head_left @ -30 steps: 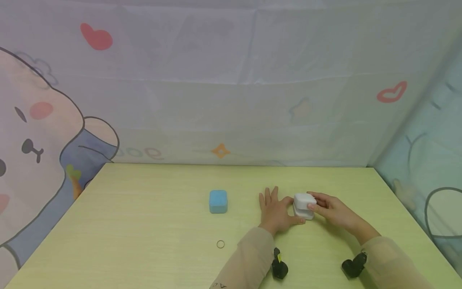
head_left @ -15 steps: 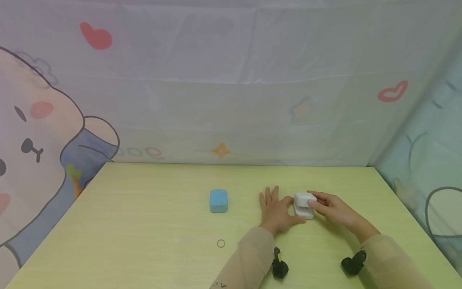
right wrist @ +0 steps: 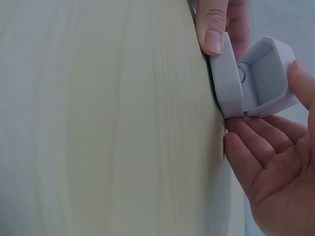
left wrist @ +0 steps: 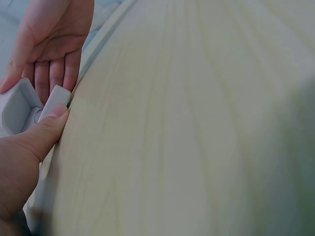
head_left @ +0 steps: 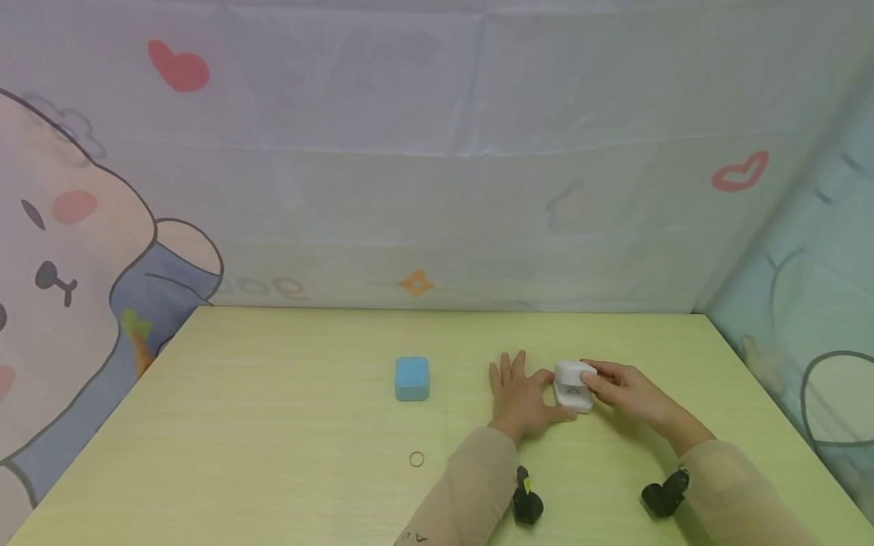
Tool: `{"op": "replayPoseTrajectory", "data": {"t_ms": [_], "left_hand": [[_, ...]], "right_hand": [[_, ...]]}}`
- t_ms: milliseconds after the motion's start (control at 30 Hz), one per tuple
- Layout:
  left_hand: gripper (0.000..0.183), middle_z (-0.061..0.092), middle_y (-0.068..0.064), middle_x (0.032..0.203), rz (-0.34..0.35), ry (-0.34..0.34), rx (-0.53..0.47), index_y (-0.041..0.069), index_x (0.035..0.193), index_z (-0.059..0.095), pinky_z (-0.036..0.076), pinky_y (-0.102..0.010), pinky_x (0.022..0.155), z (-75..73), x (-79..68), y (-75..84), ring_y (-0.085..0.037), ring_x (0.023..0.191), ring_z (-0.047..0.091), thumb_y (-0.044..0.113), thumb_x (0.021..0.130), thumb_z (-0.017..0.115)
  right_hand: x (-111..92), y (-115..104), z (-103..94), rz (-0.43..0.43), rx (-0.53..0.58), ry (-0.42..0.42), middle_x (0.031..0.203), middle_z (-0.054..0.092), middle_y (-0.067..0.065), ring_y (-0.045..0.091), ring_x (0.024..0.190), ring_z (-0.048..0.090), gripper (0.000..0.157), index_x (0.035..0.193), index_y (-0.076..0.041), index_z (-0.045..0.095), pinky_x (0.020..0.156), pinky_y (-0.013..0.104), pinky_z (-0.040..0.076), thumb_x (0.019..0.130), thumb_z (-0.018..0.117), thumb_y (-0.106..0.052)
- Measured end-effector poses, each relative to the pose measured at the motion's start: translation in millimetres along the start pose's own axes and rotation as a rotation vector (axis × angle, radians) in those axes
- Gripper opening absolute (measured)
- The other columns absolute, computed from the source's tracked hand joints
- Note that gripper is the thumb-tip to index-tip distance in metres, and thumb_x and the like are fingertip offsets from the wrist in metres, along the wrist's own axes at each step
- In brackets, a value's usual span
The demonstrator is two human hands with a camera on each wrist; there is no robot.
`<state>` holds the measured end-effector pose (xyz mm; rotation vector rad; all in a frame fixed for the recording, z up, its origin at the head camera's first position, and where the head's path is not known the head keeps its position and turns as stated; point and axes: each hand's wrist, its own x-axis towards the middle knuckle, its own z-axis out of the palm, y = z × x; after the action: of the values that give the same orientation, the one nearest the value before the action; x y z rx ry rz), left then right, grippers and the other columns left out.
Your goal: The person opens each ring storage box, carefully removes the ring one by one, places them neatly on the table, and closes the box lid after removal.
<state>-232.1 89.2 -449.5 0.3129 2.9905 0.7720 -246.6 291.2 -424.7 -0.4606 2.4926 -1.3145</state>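
Observation:
A white ring box (head_left: 573, 400) stands on the table, its lid (head_left: 569, 372) raised at an angle. My left hand (head_left: 524, 402) grips the base between thumb and index finger, the other fingers spread toward the back. From the right, my right hand (head_left: 630, 396) holds the lid, thumb on its front edge and fingers behind it. A silver-looking ring (right wrist: 242, 73) sits in the padded inside, seen in the right wrist view. In the left wrist view, the left thumb (left wrist: 47, 129) presses the front of the base.
A closed blue box (head_left: 412, 379) stands left of the left hand. Nearer the front lies a loose thin ring (head_left: 416, 465) on the table (head_left: 273, 425). Black wrist devices (head_left: 527, 504) hang by both sleeves. A printed cloth backdrop (head_left: 437, 189) rises behind the table's far edge.
The right hand has tilted the ring box's lid further up and back, so more of the inside shows. The left hand keeps its grip on the base; the blue box and loose ring stay put.

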Motion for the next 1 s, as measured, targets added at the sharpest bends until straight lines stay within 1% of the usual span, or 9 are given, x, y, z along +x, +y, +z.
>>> {"op": "replayPoseTrajectory", "data": {"t_ms": [167, 500, 633, 800, 1000], "left_hand": [[0.058, 0.023, -0.009, 0.157, 0.0, -0.001, -0.006, 0.033, 0.122, 0.06, 0.005, -0.053, 0.118, -1.8, -1.5, 0.9, -0.036, 0.146, 0.009, 0.062, 0.073, 0.069], [0.058, 0.024, -0.009, 0.156, 0.003, -0.004, 0.007, 0.032, 0.122, 0.06, 0.007, -0.053, 0.117, -1.8, -2.4, 2.0, -0.036, 0.146, 0.011, 0.062, 0.073, 0.069], [0.058, 0.024, -0.01, 0.156, 0.01, -0.003, -0.007, 0.032, 0.122, 0.06, 0.006, -0.054, 0.117, -1.7, -2.6, 2.5, -0.037, 0.146, 0.011, 0.061, 0.073, 0.07], [0.058, 0.023, -0.009, 0.156, 0.007, -0.005, -0.022, 0.031, 0.122, 0.06, 0.005, -0.054, 0.117, -3.5, -2.8, 3.6, -0.037, 0.146, 0.01, 0.06, 0.073, 0.07], [0.059, 0.024, -0.01, 0.156, 0.007, -0.007, -0.02, 0.03, 0.122, 0.06, 0.005, -0.054, 0.117, -4.7, -3.2, 3.9, -0.037, 0.146, 0.011, 0.06, 0.073, 0.071]], "right_hand": [[-0.1, -1.8, 0.0, 0.01, 0.028, -0.008, 0.141, 0.041, 0.03, 0.041, 0.127, 0.045, 0.063, 0.144, 0.007, 0.029, 0.097, 0.04, 0.048, 0.101, 0.042, -0.037], [0.7, -0.5, -0.7, 0.049, 0.029, -0.009, 0.14, 0.043, 0.028, 0.041, 0.128, 0.045, 0.064, 0.144, 0.004, 0.032, 0.098, 0.042, 0.047, 0.1, 0.041, -0.042], [0.6, -1.9, -1.3, 0.053, 0.029, -0.014, 0.139, 0.044, 0.029, 0.041, 0.128, 0.045, 0.064, 0.143, 0.005, 0.033, 0.099, 0.043, 0.046, 0.1, 0.039, -0.043], [2.6, -5.3, -2.8, 0.064, 0.019, -0.014, 0.137, 0.045, 0.032, 0.041, 0.127, 0.046, 0.066, 0.141, 0.01, 0.032, 0.099, 0.044, 0.047, 0.101, 0.037, -0.042], [6.5, -7.9, -2.7, 0.099, 0.02, 0.013, 0.136, 0.046, 0.032, 0.04, 0.126, 0.048, 0.07, 0.139, 0.013, 0.033, 0.096, 0.041, 0.049, 0.1, 0.039, -0.044]]}}
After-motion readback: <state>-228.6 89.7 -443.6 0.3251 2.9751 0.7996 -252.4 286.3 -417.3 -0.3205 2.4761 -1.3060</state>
